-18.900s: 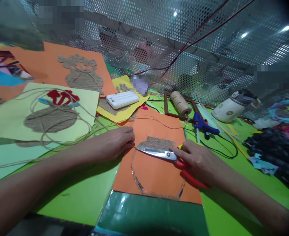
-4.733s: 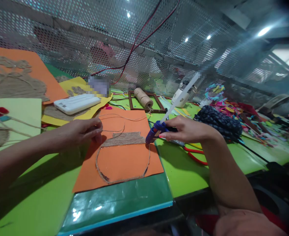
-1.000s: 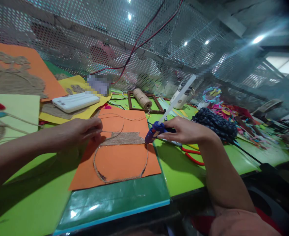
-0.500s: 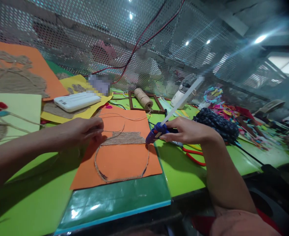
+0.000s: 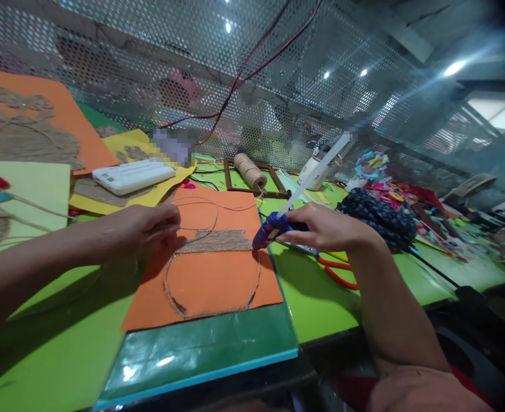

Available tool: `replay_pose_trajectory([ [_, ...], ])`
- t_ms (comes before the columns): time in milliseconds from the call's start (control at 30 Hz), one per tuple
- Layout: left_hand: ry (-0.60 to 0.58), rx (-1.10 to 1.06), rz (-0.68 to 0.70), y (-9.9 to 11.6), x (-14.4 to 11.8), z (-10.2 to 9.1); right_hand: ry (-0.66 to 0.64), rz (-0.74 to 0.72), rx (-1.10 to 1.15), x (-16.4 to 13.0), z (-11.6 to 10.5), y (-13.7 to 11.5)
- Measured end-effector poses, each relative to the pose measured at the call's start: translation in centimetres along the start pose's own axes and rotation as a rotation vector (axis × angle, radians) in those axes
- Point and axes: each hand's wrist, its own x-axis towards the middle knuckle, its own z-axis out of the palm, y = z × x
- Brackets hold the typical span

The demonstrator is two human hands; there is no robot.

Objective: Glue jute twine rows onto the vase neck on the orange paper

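Over the orange card, the left hand pinches twine; the right hand firmly grips a blue glue gun, its label illegible.

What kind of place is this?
It looks like a craft workshop, though I can't be sure: the right hand holds a blue glue gun, a spool of twine lies behind, and colourful scraps are heaped to the right.

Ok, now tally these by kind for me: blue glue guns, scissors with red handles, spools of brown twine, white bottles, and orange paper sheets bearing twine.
Blue glue gun: 1
Red-handled metal scissors: 1
Brown twine spool: 1
White bottle: 1
Orange paper sheets bearing twine: 2
Total: 6
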Motion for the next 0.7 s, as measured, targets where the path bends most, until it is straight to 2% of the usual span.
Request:
replay_pose_trajectory([
  [500, -0.003, -0.050, 0.064, -0.19, 0.05, -0.05, 0.024, -0.064, 0.056, -0.31, -0.11, -0.01],
  [700, -0.007, -0.072, 0.058, -0.26, -0.01, -0.06, 0.027, -0.046, 0.043, -0.31, -0.13, -0.10],
])
